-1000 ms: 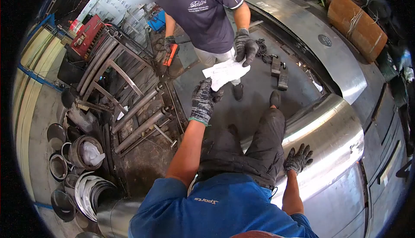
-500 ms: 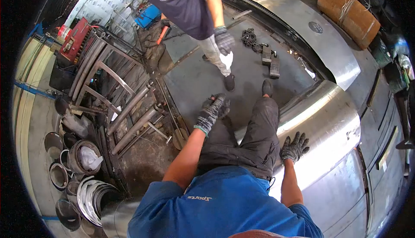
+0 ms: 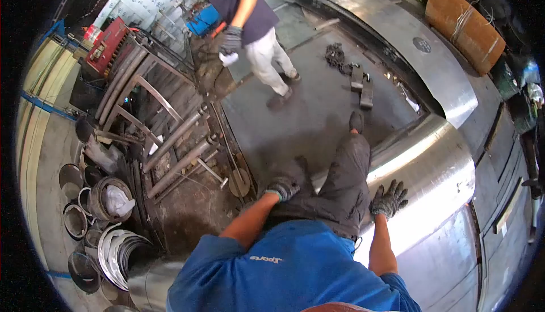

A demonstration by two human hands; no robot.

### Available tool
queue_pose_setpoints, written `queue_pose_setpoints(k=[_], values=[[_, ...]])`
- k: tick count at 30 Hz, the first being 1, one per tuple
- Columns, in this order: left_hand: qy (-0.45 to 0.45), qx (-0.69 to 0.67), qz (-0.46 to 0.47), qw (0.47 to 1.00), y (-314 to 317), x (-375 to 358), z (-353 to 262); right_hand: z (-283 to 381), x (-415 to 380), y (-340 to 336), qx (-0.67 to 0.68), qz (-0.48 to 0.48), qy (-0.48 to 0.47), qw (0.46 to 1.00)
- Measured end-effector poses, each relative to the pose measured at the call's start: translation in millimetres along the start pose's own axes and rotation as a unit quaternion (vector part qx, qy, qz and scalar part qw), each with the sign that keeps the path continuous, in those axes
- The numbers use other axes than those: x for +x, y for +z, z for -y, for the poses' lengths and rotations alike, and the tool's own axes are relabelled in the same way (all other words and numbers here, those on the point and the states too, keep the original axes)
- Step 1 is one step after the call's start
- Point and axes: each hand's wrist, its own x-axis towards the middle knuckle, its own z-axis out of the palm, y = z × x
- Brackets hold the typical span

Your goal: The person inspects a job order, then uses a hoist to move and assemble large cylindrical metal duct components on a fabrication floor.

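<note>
My right hand (image 3: 388,198), in a grey knit glove, lies with fingers spread on the shiny curved metal sheet (image 3: 437,159) beside my right leg. My left hand (image 3: 284,188), in a similar glove, rests on my left thigh in dark trousers (image 3: 340,176). Its fingers look laid out along the cloth, with nothing seen in them, though dark glove and dark trousers blend. A co-worker (image 3: 244,5) stands in front of me, a gloved hand (image 3: 231,41) holding a crumpled white piece (image 3: 228,59), perhaps cloth or paper.
Metal blocks (image 3: 361,87) and a chain (image 3: 335,55) lie on the dark floor plate (image 3: 267,130). To the left are a pipe frame (image 3: 176,142) and several round metal pieces (image 3: 74,221). A rusty cylinder (image 3: 465,28) sits at the far right.
My left hand has come down from mid-air onto my thigh. The co-worker has stepped and turned to the left, carrying the white piece. My right hand stays on the metal sheet.
</note>
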Motion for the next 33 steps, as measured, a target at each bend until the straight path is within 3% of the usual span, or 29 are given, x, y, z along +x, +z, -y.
queue_pose_setpoints(k=[3,6,8,10,17,22,24,26,30,32,33], values=[[0.026,-0.002,0.081,0.996,45,42,28,-5,-5,-1,0.001,0.010,-0.018,1.000],[-0.019,-0.018,0.022,0.999,21,21,15,3,0,-1,-0.015,0.016,0.006,1.000],[-0.023,-0.001,0.028,0.999,18,28,11,6,1,-4,-0.014,0.010,0.003,1.000],[-0.026,-0.020,0.094,0.995,16,31,11,0,-3,-1,-0.011,0.000,-0.005,1.000],[-0.030,-0.047,0.054,0.997,20,28,13,-3,-1,1,0.030,-0.011,-0.004,0.999],[0.014,0.006,0.070,0.997,49,45,34,-17,6,24,0.048,-0.035,-0.010,0.998],[-0.015,0.033,0.116,0.993,27,39,20,-17,4,21,0.057,-0.050,-0.012,0.997],[-0.006,0.052,0.038,0.998,50,46,38,-16,3,17,0.049,-0.063,-0.016,0.997],[0.039,0.054,0.092,0.994,17,38,19,-14,3,16,0.067,-0.069,-0.001,0.995],[-0.029,0.041,0.127,0.991,11,36,11,-17,3,24,0.087,-0.099,-0.007,0.991],[-0.015,0.053,0.134,0.989,8,34,6,-20,4,28,0.084,-0.095,-0.006,0.992]])
